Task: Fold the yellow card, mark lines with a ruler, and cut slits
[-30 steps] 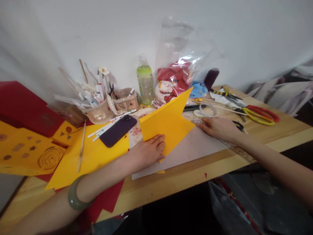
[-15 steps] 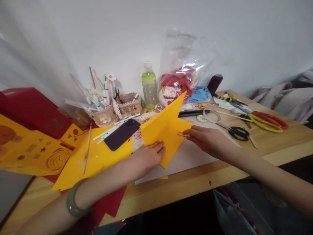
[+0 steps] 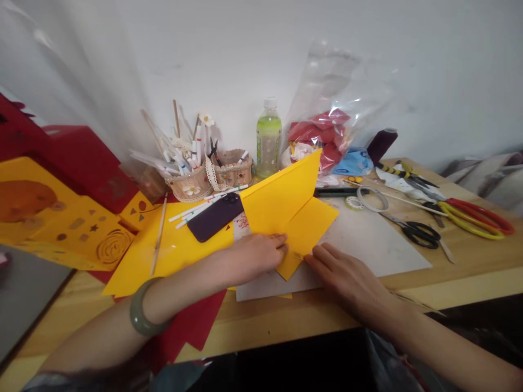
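Pressing folded yellow card (image 3: 281,204) beneath an unclenched left hand (image 3: 259,253), likely to steady it. Apparently pinching a small dark-marked piece (image 3: 298,255) with the right hand (image 3: 347,277).

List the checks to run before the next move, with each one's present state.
1. Left hand on the folded yellow paper: ok, fingers rest on it.
2. Paper lying flat: not ok, its upper flap stands raised.
3. Right hand at the paper's lower right edge: ok.
4. Small item by the right fingertips identifiable: cannot tell, too small.
5. Black-handled scissors clear of both hands: ok.
6. Bottle upright and capped: ok.
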Demonstrator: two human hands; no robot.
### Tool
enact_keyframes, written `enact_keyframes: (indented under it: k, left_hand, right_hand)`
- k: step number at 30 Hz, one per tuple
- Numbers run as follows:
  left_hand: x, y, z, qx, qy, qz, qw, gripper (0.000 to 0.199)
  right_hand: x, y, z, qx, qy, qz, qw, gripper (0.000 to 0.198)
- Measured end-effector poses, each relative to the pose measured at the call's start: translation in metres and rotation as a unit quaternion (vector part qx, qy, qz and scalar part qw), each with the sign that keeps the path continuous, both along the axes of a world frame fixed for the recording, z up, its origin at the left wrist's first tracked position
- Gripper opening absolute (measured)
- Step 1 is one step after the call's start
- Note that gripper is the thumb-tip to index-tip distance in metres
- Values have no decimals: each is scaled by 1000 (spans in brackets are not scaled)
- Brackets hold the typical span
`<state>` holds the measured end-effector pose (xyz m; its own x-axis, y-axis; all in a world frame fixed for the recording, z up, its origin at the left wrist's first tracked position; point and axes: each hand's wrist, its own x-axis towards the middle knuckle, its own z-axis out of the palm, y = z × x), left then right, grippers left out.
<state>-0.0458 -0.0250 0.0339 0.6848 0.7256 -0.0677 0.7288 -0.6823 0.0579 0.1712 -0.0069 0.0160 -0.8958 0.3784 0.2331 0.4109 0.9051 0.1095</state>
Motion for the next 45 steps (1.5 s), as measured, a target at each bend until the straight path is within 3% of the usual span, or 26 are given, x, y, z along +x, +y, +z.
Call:
enact_keyframes:
  k: [8,13,15,19,22,26,30,32,35,37,40,43,45]
  left_hand:
    - [-2,1,-2,7,-28,-19,999,26]
    - [-2,0,0,18,-31,-23,999,29]
    - [-3,1,0,21,-32,-25,999,28]
    - [-5,3,-1,19,-36,-27,999,27]
    - [-5,3,0,13,-39,-27,999,28]
    - [-4,2,1,7,-41,-24,999,27]
    - [-4,0,3,7,-40,-24,999,26]
    - [-5,0,3,8,-42,-25,999,25]
    - [-5,1,2,9,-47,-24,999,26]
    - [-4,1,0,7,-49,-20,999,27]
    - [-4,1,-1,5,-49,-18,999,27]
    - [-4,1,-1,9,-44,-21,999,29]
    - [-5,1,0,17,-40,-25,999,31]
  right_hand:
    - [-11,-31,2,21,22,47,998,26]
    - [-21,-59,8,-67,56,99,991,23]
    - [-16,-54,12,-73,73,92,990,25]
    - [0,-17,13,3,48,-9,999,31]
    - [2,-3,6,17,32,-26,999,30]
    - [-14,-33,1,-7,36,41,999,26]
    - [-19,-55,7,-85,67,116,987,29]
    - [-11,-43,10,-59,94,99,989,31]
    - [2,-14,10,20,93,4,995,31]
    - [2,-7,6,27,77,-18,997,30]
    - [-10,-31,2,-15,65,39,997,25]
    - [-21,-64,5,-110,47,125,985,23]
    - [-14,-66,10,-111,48,141,983,26]
